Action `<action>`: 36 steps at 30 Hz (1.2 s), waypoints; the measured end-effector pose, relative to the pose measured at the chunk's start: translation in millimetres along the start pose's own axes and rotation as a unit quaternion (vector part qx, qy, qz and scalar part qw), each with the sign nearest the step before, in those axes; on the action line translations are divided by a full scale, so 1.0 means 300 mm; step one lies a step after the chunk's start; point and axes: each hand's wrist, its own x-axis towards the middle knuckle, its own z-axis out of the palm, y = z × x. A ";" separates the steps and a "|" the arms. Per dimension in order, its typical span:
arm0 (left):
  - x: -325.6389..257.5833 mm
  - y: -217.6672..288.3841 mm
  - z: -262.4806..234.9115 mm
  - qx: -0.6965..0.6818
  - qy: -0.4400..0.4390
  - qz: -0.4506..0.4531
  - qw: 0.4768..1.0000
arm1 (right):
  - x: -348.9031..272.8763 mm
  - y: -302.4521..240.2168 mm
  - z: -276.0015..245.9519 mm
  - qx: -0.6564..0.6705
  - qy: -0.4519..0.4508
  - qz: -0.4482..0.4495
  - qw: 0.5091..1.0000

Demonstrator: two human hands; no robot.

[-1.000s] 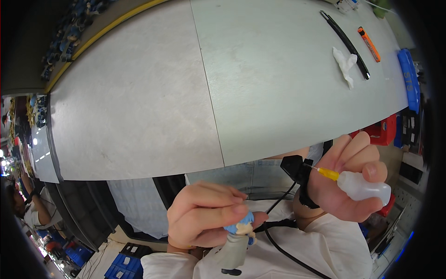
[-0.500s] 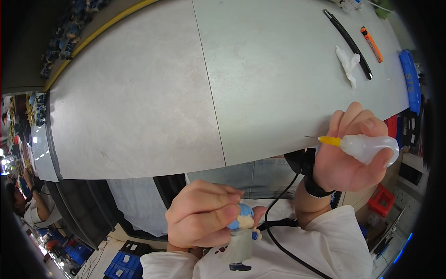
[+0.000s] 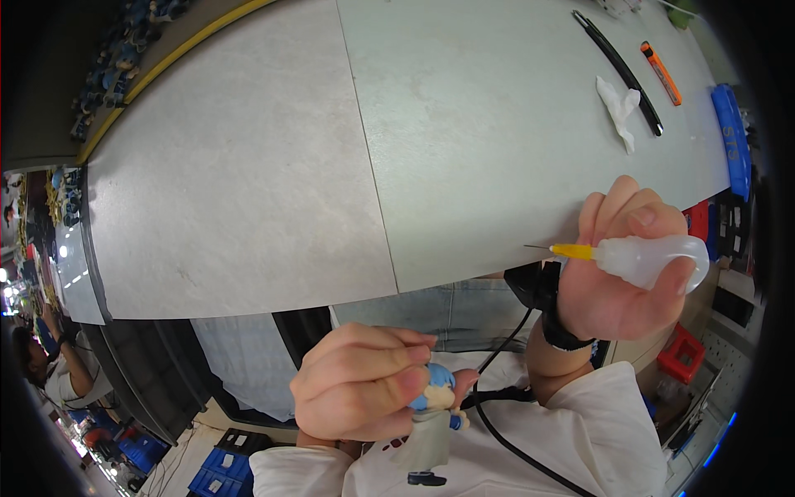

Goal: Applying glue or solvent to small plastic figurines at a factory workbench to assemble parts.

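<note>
right hand [image 3: 617, 273] has lifted to the table edge since a second ago, fingers wrapped around a soft translucent glue bottle [image 3: 650, 258], yellow needle tip pointing left. left hand [image 3: 364, 383] closed on a blue-haired figurine [image 3: 432, 422] near the lap. pale grey laminate table [image 3: 273, 166]; crumpled tissue [image 3: 619, 105], orange cutter [image 3: 661, 73].

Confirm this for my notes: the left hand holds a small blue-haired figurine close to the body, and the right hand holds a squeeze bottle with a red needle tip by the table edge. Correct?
One detail is off. The head view shows the squeeze bottle in the right hand has a yellow needle tip, not red. The rest stands: the left hand holds the blue-haired figurine close to the body, and the bottle is by the table edge.
</note>
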 end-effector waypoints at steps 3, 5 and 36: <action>0.014 0.013 0.011 -0.012 0.075 -0.049 0.996 | -0.001 0.005 0.002 -0.008 0.003 -0.001 1.000; 0.019 0.010 0.010 -0.005 0.063 -0.047 0.997 | -0.002 0.005 0.000 -0.006 0.005 -0.002 1.000; 0.021 0.012 0.002 -0.009 0.026 -0.108 0.994 | -0.006 0.005 -0.007 0.002 -0.011 0.004 1.000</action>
